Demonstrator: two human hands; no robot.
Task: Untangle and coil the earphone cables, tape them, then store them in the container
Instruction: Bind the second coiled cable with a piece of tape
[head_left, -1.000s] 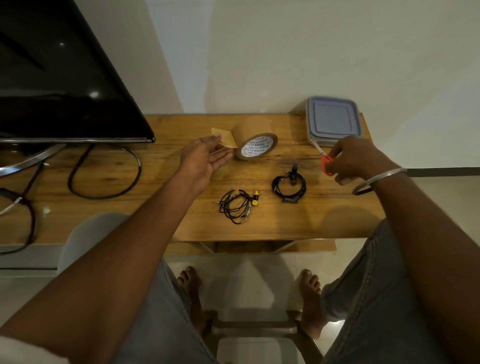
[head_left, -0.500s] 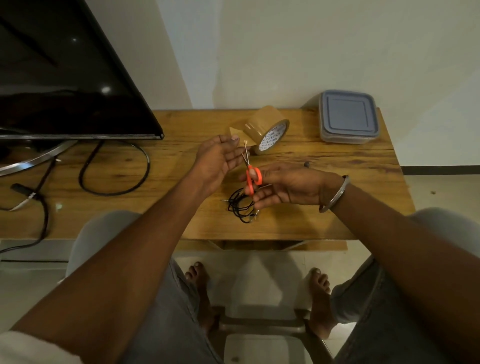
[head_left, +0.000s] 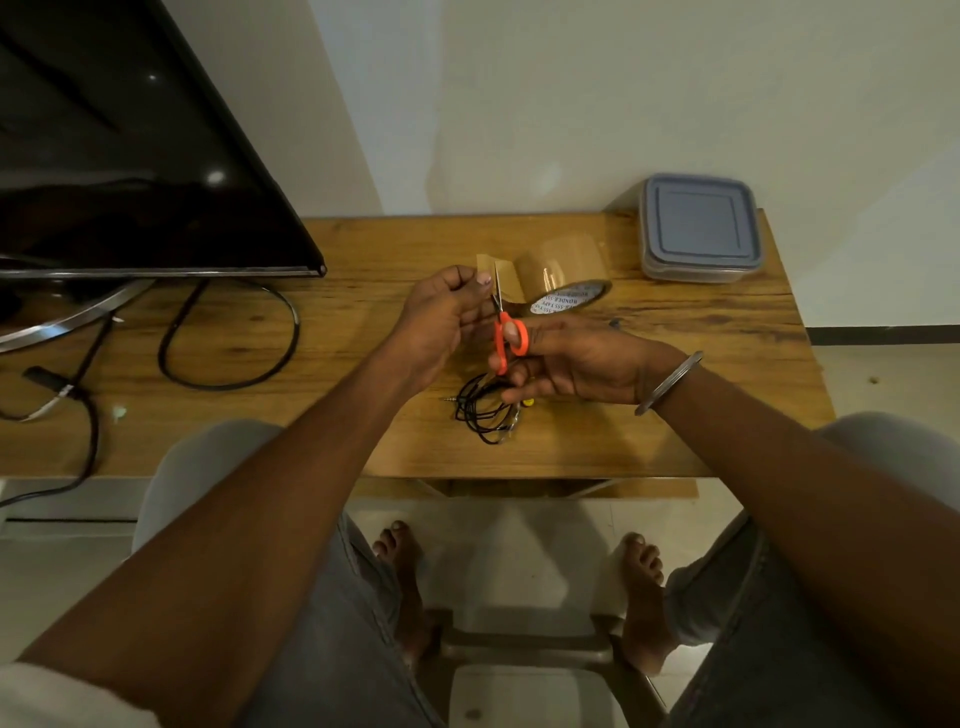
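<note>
1. Both hands have just met at the tape strip (head_left: 488, 262): left hand (head_left: 441, 317) pinches its free end, right hand (head_left: 566, 358) grips orange scissors (head_left: 506, 332), blades now on it.
2. One cut is imminent; coiled earphones (head_left: 480, 410) lie at 6 o'clock of the tape roll (head_left: 563, 278), lidded container (head_left: 698, 228) at 2 o'clock.

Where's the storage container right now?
In the head view the lidded container sits at the table's far right corner against the wall, right of the tape roll and clear of both hands.
</note>
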